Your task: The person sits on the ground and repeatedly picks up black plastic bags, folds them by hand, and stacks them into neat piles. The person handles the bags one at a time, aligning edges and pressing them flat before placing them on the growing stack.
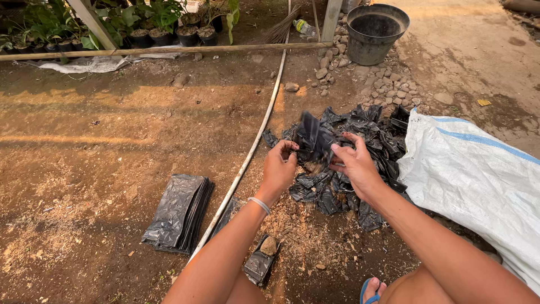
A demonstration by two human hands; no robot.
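Both hands work on one black bag [313, 141], held up over a loose pile [349, 163] of the same crumpled black bags on the soil. The left hand [278, 169] pinches the bag's left edge with its fingers closed on the plastic. The right hand [354, 163] holds the other side, with the thumb and the fingers pressed on it. The bag is a little blurred, so I cannot tell if its mouth is open.

To do this step well, I think each hand should keep only one layer of the thin plastic and pull gently sideways, so the film does not tear. The bag should also stay above the pile, away from the loose dirt.

To the left, beyond a white hose [247, 157], a flat stack [177, 214] of smoothed black bags lies on the ground, neat and rectangular. A smaller bag with a stone [269, 245] on top lies just by the left forearm.

On the right a big white sack [478, 174] with thin blue stripes lies on its side, touching the pile. I see no label on it. Far up stands a grey bucket [374, 31] among small stones. Beside it, near a post, lies a small bottle [305, 27] with a yellow and green label, too small to read. Potted plants [140, 25] stand in a row at the top left.
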